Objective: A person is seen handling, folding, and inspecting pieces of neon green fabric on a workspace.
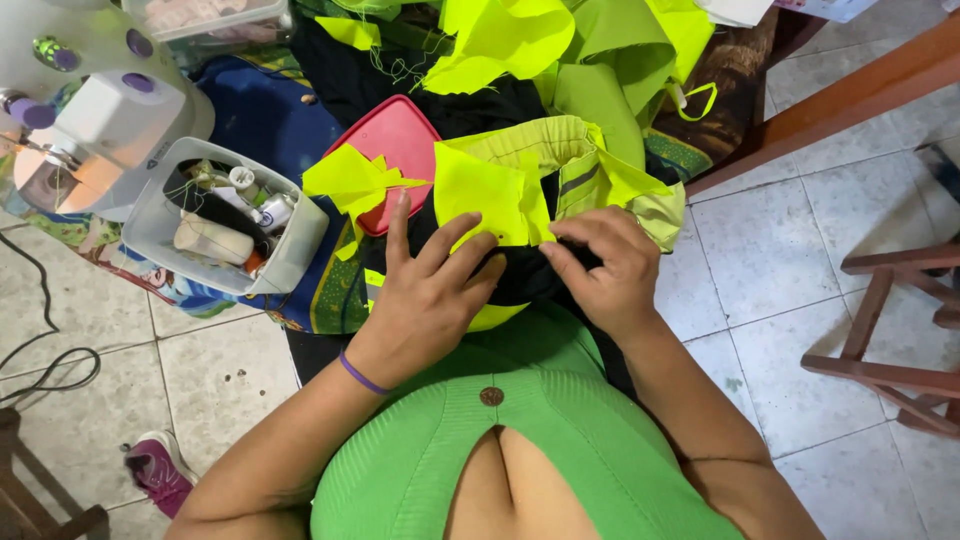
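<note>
My left hand [428, 290] lies flat, fingers spread, pressing a neon yellow and black fabric piece [490, 195] on my lap. My right hand [600, 265] pinches the edge of the same fabric where yellow meets black cloth. A yellow garment with a grey reflective stripe [585, 175] lies just beyond my hands. Loose yellow scraps [352, 180] rest on a red plastic lid [400, 140] beside my left hand.
A white sewing machine [95, 115] stands at the far left. Beside it sits a clear plastic box [160, 230] with thread and small tools. More yellow and green fabric [560, 50] is piled on the table. Wooden furniture [890, 340] stands on the tiled floor at right.
</note>
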